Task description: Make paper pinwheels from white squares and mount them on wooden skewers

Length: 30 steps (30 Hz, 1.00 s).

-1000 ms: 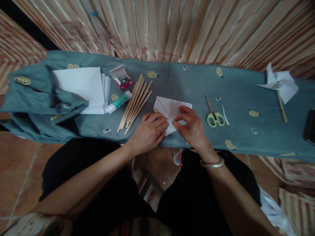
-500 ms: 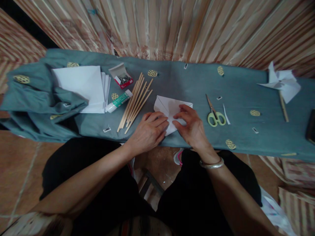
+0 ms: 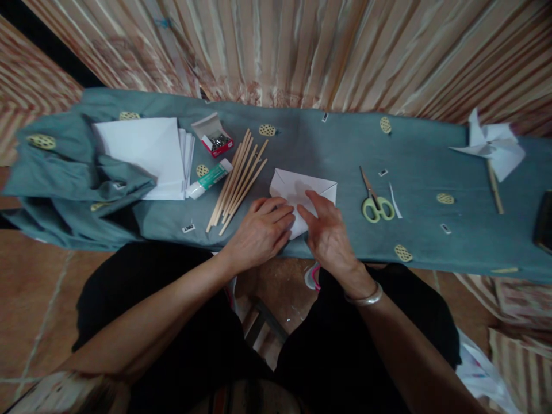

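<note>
A small sheet of white paper (image 3: 287, 183) with crease lines lies in front of me near the table's front edge. My left hand (image 3: 266, 230) rests on its left side, fingers stretched out and lying over the paper. On the right part of the sheet is my right hand (image 3: 325, 227), thumb and fingers apart, a bracelet on its wrist. The paper's lower part is partly covered by both hands. To the right lie green-handled scissors (image 3: 376, 208) and a thin white paper strip (image 3: 395, 201). Wooden sticks (image 3: 237, 185) are bunched left of the paper.
A stack of white paper (image 3: 142, 155) lies at the left on the teal tablecloth (image 3: 310, 135). Between it and the sticks are a glue stick (image 3: 209, 179) and an open box (image 3: 218, 141) of small metal pieces. At the far right lies a paper pinwheel (image 3: 500, 148) on a stick.
My right hand has shifted slightly left and towards me, and its fingers have turned on the sheet. My left hand stays in place on the paper.
</note>
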Each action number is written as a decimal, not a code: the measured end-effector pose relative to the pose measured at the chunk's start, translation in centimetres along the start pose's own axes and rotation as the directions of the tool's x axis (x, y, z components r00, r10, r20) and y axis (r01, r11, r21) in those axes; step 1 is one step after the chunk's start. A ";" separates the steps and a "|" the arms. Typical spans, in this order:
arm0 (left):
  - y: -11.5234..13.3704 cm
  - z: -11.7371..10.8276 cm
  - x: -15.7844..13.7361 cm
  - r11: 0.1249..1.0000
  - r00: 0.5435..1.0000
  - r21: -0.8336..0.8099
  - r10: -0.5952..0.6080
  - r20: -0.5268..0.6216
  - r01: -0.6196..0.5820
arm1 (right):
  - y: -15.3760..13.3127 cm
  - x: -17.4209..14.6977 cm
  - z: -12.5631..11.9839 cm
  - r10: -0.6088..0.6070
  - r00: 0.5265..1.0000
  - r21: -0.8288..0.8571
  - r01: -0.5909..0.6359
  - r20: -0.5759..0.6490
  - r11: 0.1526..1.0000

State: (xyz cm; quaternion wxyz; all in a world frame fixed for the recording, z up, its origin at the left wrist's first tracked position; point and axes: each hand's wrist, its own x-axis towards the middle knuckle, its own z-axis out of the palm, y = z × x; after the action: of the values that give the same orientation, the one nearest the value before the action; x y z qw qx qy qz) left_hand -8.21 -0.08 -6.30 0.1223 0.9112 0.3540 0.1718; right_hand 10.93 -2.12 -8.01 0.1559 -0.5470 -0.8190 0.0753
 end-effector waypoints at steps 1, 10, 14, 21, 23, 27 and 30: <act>0.1 0.0 0.0 1.000 1.000 -0.001 -0.002 0.000 0.002 | -0.2 -0.2 0.2 0.001 1.000 -0.028 -0.001 0.009 1.000; 0.1 -0.1 0.5 1.000 1.000 0.002 -0.015 -0.014 0.015 | -1.0 -0.9 0.7 -0.033 0.999 -0.054 0.034 0.011 0.998; 0.1 0.0 0.5 1.000 0.998 -0.030 -0.006 -0.055 0.004 | -0.7 -0.6 0.7 -0.036 0.999 -0.032 0.036 -0.010 0.999; 0.0 -0.3 0.5 0.997 0.993 -0.071 -0.009 -0.117 0.000 | -1.0 -0.4 1.2 -0.053 0.999 -0.012 0.053 -0.007 0.999; -0.1 -0.4 0.5 0.997 0.990 -0.075 -0.008 -0.142 -0.003 | -1.1 -0.4 1.3 -0.063 0.998 0.000 0.063 -0.007 0.998; 0.2 -0.4 0.5 0.995 0.988 -0.095 0.006 -0.156 -0.021 | -0.9 -0.2 0.9 -0.072 0.997 0.039 0.072 -0.008 0.997; 0.6 -0.2 0.4 0.993 0.992 -0.108 0.033 -0.124 -0.047 | -0.7 -0.1 0.1 -0.024 1.000 0.057 0.024 -0.009 0.998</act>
State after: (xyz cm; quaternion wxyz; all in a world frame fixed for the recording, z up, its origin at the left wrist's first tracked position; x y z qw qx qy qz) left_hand -7.67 -0.21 -5.78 0.1472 0.8978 0.3324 0.2487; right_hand 10.28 -2.50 -7.93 0.1759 -0.5327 -0.8224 0.0945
